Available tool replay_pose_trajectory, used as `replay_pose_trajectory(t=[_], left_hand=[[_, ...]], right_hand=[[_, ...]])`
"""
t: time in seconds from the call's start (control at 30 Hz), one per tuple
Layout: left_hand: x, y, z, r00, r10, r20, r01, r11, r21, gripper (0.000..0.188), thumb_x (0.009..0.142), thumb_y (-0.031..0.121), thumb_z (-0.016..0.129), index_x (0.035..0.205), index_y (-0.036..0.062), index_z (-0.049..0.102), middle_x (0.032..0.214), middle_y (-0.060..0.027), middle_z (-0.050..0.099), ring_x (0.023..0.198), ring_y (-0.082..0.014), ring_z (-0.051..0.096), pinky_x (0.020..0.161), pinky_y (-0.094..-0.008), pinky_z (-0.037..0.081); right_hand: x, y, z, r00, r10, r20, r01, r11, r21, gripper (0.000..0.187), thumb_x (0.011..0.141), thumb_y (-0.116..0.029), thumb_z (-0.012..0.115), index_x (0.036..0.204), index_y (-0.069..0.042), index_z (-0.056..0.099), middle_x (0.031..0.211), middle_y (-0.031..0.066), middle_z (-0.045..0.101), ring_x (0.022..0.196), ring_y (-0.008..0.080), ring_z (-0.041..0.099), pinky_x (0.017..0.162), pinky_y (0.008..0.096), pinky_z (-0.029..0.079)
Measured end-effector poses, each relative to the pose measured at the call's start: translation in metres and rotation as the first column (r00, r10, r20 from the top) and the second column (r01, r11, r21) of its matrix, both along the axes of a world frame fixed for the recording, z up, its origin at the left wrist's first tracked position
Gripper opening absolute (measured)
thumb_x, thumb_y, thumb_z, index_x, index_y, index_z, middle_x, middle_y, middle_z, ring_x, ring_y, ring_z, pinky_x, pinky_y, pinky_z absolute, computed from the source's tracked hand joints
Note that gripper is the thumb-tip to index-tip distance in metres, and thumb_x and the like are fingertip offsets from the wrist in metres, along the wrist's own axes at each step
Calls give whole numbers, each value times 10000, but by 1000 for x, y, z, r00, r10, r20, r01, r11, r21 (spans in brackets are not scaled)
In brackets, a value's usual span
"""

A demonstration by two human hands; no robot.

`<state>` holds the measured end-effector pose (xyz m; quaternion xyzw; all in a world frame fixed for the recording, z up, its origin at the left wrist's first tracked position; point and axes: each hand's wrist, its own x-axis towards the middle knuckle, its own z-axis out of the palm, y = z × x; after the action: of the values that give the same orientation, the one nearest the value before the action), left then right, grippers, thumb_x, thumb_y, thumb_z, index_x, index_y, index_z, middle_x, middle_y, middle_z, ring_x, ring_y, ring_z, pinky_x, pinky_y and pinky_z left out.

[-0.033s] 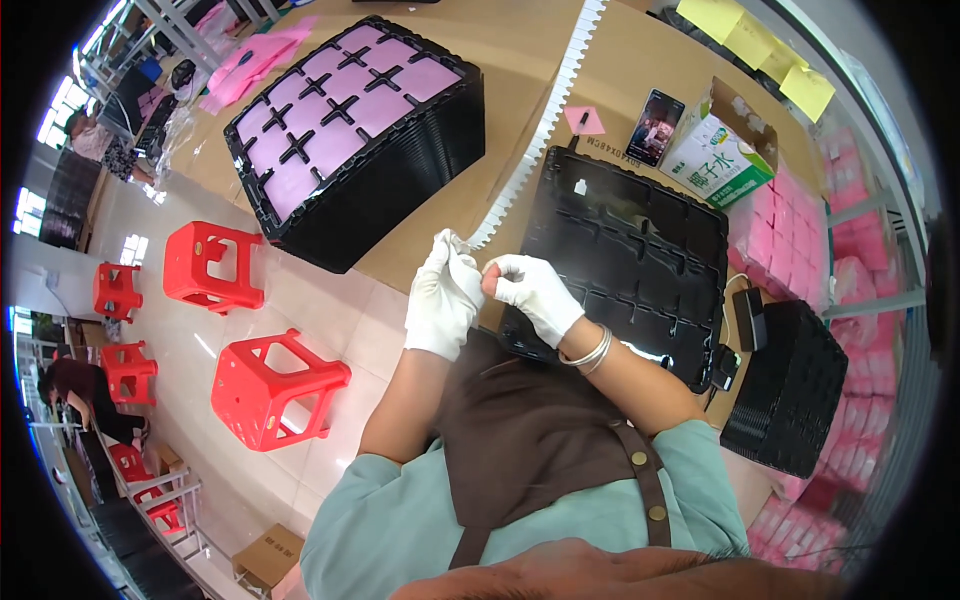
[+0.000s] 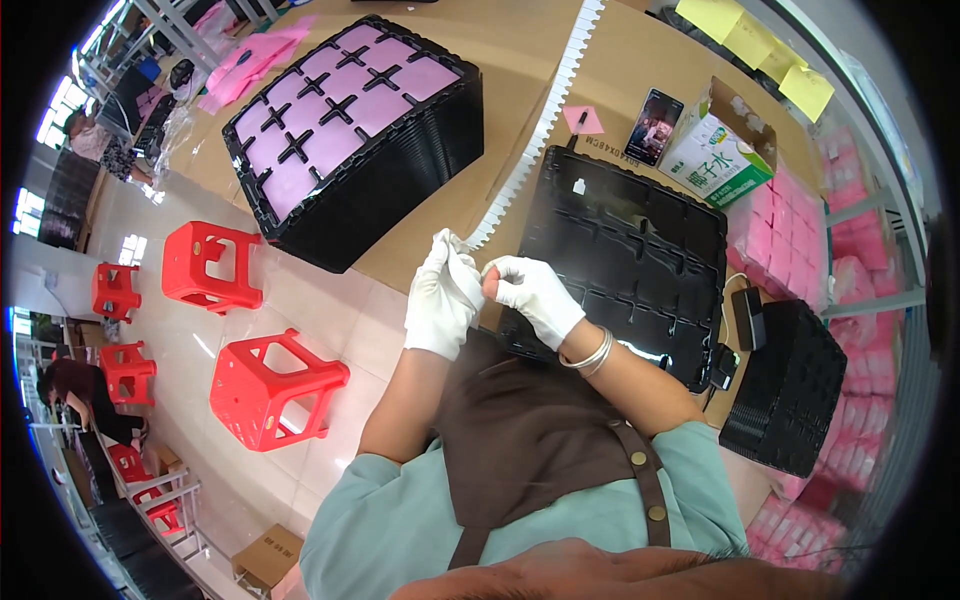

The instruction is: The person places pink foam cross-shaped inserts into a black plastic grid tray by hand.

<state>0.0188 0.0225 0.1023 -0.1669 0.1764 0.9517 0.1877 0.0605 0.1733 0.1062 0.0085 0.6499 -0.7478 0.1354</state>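
Observation:
A long white strip (image 2: 526, 160) with a toothed edge runs across the cardboard-covered table down to my hands. Its near end is pinched in my left hand (image 2: 442, 298), which wears a white glove. Close beside it, my right hand (image 2: 540, 300), also gloved but with a bare fingertip showing, is closed in a pinch; whatever it holds is too small to make out. Below and right of my hands lies a black plastic tray (image 2: 640, 215) with moulded compartments. A small white piece (image 2: 580, 187) sits in its far left part.
Stacked black trays (image 2: 400, 190) with pink sheets stand at left. Beyond the tray are a phone (image 2: 656, 127), a pen on pink paper (image 2: 583, 120) and an open carton (image 2: 715, 150). Pink packs (image 2: 780, 235) and more black trays (image 2: 785, 390) are at right, red stools (image 2: 262, 390) at left.

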Motion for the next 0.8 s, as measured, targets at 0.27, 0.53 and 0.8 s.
replay_pose_trajectory(t=[0.27, 0.53, 0.8], left_hand=[[-4, -11, -15, 994, 104, 29, -99, 986, -133, 163, 961, 145, 545, 1079, 40, 586, 947, -48, 592, 811, -134, 562, 698, -255, 492], [11, 0, -5, 991, 99, -90, -123, 941, -315, 145, 946, 119, 557, 1045, 17, 581, 941, -41, 584, 824, -134, 563, 725, -269, 486], [72, 13, 15, 771, -444, -457, -69, 655, -753, 68, 876, 64, 645, 831, 20, 618, 802, -19, 581, 703, -84, 555, 636, -233, 446]], right_hand=[[31, 63, 28, 962, 13, -273, 114, 889, 444, 240, 819, -200, 641, 806, 32, 577, 959, 89, 545, 757, 171, 583, 738, 287, 458], [40, 32, -2, 959, 121, -255, 236, 153, 960, 150, 666, -120, 732, 754, -71, 622, 875, 99, 580, 831, 287, 576, 716, 396, 479], [31, 46, 4, 967, -150, -205, 242, 791, 562, 303, 790, -272, 735, 935, -22, 645, 881, 29, 596, 736, 128, 597, 700, 279, 478]])
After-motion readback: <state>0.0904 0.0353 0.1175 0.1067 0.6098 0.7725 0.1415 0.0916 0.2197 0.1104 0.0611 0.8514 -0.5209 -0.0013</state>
